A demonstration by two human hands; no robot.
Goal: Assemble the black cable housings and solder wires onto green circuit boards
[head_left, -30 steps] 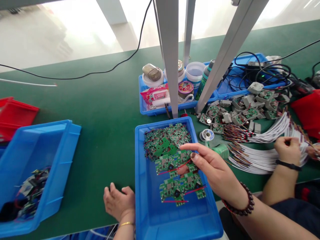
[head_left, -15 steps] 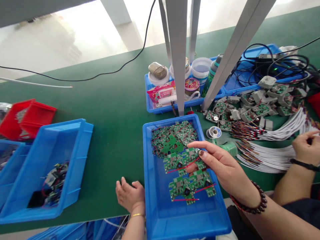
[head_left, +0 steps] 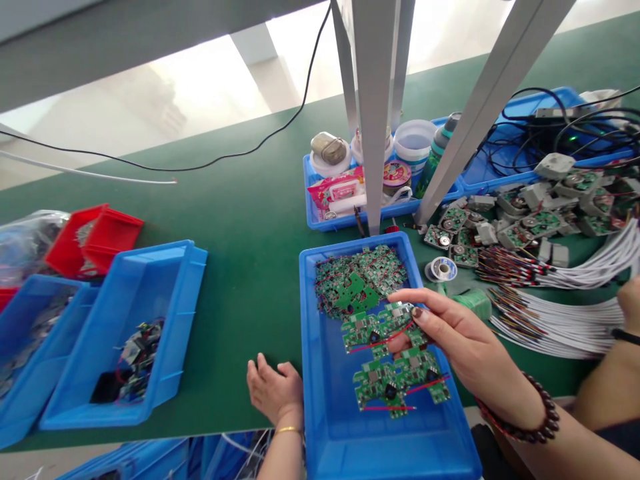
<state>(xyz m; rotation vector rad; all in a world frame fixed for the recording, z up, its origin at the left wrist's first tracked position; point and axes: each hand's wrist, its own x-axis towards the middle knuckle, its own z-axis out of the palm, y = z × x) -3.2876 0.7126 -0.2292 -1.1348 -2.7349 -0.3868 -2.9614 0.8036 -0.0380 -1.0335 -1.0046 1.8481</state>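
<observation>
Between the thumb and fingers of my right hand (head_left: pixel 460 343) is a panel of green circuit boards (head_left: pixel 373 380) with black parts and red wires. It hangs over the blue tray (head_left: pixel 327 443); whether its upper and lower rows are one piece I cannot tell. Many small circuit boards (head_left: pixel 387 263) lie heaped at the tray's far end, a plainer green board (head_left: pixel 356 292) on top. My left hand (head_left: pixel 275 389) rests on the green table just left of the tray, fingers spread and holding nothing.
Left stand a blue bin (head_left: pixel 187 313) with electronic parts and a red bin (head_left: pixel 117 237). Grey metal posts (head_left: pixel 373 133) rise behind the tray. Solder spool (head_left: pixel 441 269), grey housings (head_left: pixel 530 220) and white cables (head_left: pixel 560 327) lie right, near another person's arm (head_left: pixel 605 380).
The view has turned slightly left, so everything sits further right in the picture. My right hand keeps its hold on the circuit boards, and my left hand stays by the tray.
</observation>
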